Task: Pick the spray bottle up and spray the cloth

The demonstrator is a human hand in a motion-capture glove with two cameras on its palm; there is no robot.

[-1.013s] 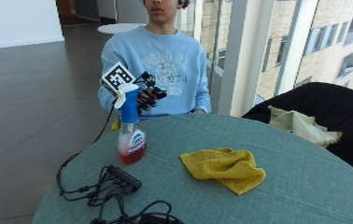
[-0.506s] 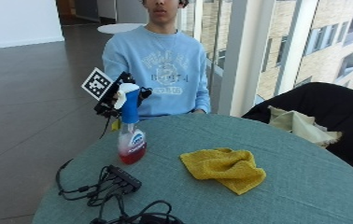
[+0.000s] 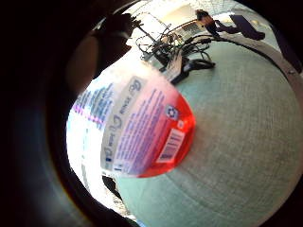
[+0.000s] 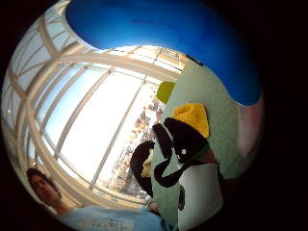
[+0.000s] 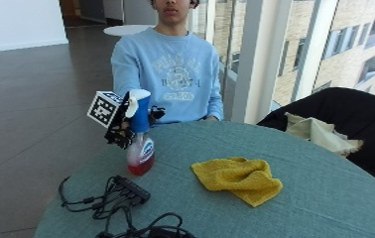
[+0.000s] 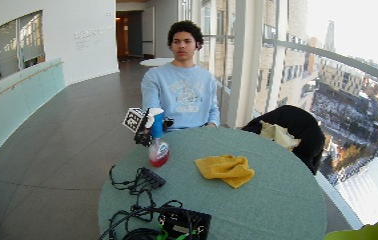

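Against the earlier pictures, the gloved right hand (image 5: 127,124) has come down from above and behind the spray bottle (image 5: 139,144) to the level of its head and neck. It sits against the bottle's side away from the cloth; whether the fingers have curled round the neck cannot be told from any view. The bottle has not shifted: it stands where it stood, its base on the round green surface (image 5: 319,198).

The spray bottle has a blue trigger head with a white nozzle tip, a clear body and red liquid filling its lower part. A printed label wraps the body, and the little finger side palm view shows the bottle (image 3: 142,127) close up, with a barcode on its label near the red base. In the thumb side palm view the blue head (image 4: 163,33) fills the edge nearest the palm.

The bottle stands upright, long axis vertical. The yellow cloth (image 5: 240,178) lies crumpled on the surface, well apart from the bottle on the side away from the hand. A black cable bundle (image 5: 115,196) lies on the surface near the bottle's base.
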